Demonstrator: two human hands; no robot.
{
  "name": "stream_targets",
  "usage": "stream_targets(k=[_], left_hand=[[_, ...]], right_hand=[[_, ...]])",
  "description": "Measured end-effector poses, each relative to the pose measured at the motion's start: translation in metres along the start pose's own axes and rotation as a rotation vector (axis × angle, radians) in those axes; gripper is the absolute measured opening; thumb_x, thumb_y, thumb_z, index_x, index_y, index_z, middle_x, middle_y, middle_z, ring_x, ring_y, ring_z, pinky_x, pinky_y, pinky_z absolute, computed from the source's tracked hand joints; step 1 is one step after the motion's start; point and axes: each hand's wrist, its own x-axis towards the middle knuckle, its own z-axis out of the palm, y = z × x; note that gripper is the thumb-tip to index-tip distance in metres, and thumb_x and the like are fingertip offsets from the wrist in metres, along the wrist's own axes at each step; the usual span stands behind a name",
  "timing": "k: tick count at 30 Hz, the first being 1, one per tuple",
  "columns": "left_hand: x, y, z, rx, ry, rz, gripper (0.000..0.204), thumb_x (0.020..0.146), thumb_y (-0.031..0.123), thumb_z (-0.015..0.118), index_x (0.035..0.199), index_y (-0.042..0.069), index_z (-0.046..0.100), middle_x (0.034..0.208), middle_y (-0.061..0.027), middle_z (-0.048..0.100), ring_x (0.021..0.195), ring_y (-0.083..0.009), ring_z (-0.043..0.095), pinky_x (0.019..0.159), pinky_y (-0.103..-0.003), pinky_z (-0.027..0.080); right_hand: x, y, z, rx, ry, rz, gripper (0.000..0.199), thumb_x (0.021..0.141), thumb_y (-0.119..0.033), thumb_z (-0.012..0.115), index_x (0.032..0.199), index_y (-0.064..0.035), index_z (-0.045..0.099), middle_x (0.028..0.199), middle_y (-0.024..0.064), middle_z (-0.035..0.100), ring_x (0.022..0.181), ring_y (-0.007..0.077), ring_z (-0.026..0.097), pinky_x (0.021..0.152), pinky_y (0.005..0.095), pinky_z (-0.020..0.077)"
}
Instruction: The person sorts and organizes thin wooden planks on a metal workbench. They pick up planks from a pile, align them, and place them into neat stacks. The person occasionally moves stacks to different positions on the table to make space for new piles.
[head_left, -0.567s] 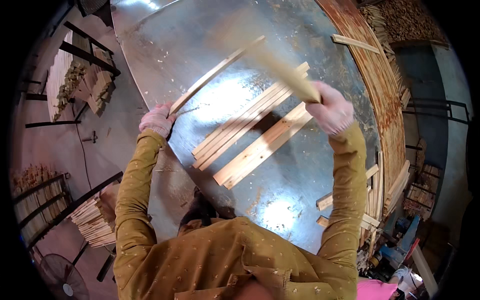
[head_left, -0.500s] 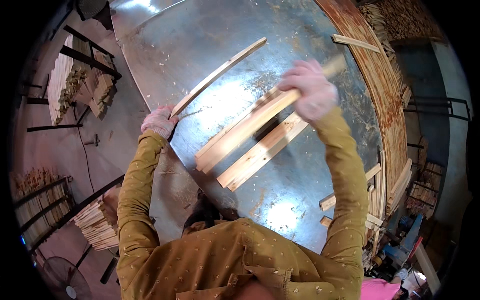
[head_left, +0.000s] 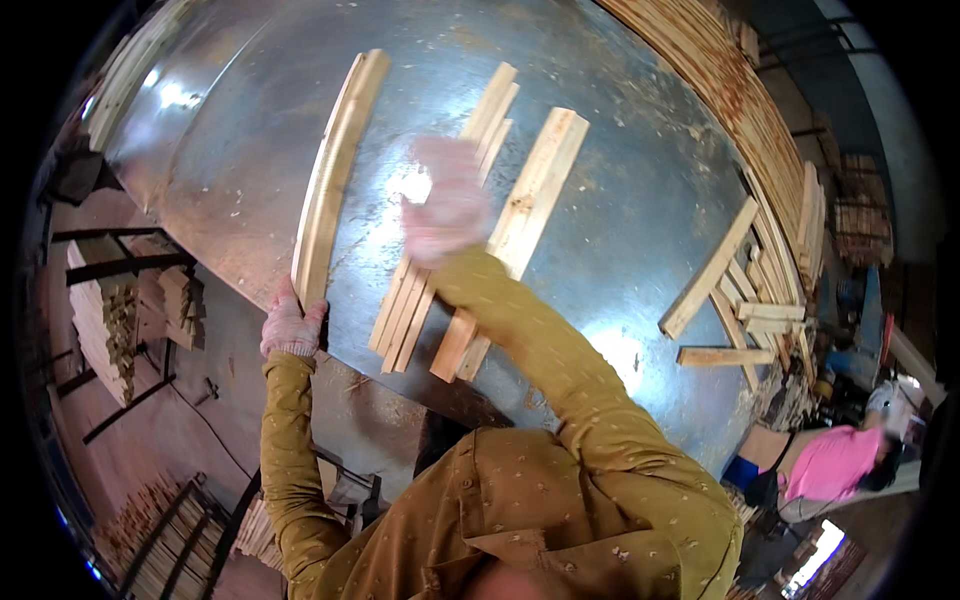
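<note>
Pale, slender wooden strips (head_left: 340,165) lie side by side on the left part of a broad grey metal table (head_left: 250,170), their long axis running away from the person and their far ends leaning slightly right. At the table's near edge, the left hand (head_left: 291,324), in a pinkish-white knitted glove, is closed on the strips' near ends, its forearm, in a mustard-brown patterned sleeve (head_left: 292,430), reaching straight ahead. To the right, a bundle of narrow light-brown wooden sticks (head_left: 402,315) and a pair of wider pale planks (head_left: 540,190) slant away rightward. The right hand (head_left: 448,205), gloved alike, is blurred over the narrow bundle, its arm bent across toward the left; whether it grips anything cannot be told. Off the table at lower left, a black metal rack (head_left: 160,535) holds thin sticks, and a black metal frame (head_left: 135,266) higher up carries stacked pale timber (head_left: 105,330). Short cut wooden pieces (head_left: 712,268) lie crosswise toward the table's right edge, a co-worker in a pink shirt (head_left: 835,462) past them, and rust-streaked brown boards (head_left: 720,90) line the far right side.
</note>
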Motion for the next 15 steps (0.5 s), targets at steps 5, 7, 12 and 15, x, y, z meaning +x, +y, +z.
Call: stream_targets(k=[5,7,12,15], left_hand=[[-0.007,0.028,0.034,0.035,0.618,0.599,0.084,0.085,0.046,0.067,0.146,0.0,0.032,0.14,-0.0243,0.047,0.126,-0.0409,0.049,0.106,-0.046,0.04],[-0.018,0.068,0.038,-0.201,0.479,0.702,0.088,0.086,0.052,0.065,0.146,-0.003,0.032,0.142,-0.027,0.045,0.129,-0.0417,0.046,0.108,-0.045,0.037],[-0.008,0.112,0.081,-0.079,0.244,0.677,0.084,0.088,0.056,0.059,0.148,0.002,0.033,0.138,-0.0272,0.049,0.121,-0.0403,0.054,0.103,-0.045,0.043],[-0.012,0.129,0.084,-0.806,-0.192,0.447,0.085,0.089,0.052,0.058,0.149,0.001,0.029,0.138,-0.0266,0.049,0.12,-0.0378,0.055,0.101,-0.045,0.046]], right_hand=[[-0.072,0.007,-0.136,-0.61,-0.263,0.965,0.078,0.088,-0.035,0.063,0.146,0.0049,0.029,0.146,0.0274,0.039,0.135,0.0429,0.038,0.113,0.0489,0.0306],[-0.126,0.011,-0.117,-0.788,-0.467,0.856,0.08,0.092,-0.042,0.057,0.15,0.0027,0.023,0.147,0.0295,0.036,0.134,0.045,0.04,0.111,0.0496,0.0342],[-0.1,-0.01,-0.065,0.328,-0.241,1.148,0.068,0.094,-0.033,0.053,0.147,0.0026,0.03,0.145,0.0213,0.04,0.13,0.033,0.046,0.112,0.0459,0.0372],[-0.102,-0.02,-0.04,0.287,-0.399,1.067,0.066,0.094,-0.028,0.048,0.15,-0.0022,0.027,0.154,0.0176,0.03,0.134,0.0334,0.044,0.112,0.0379,0.0356]])
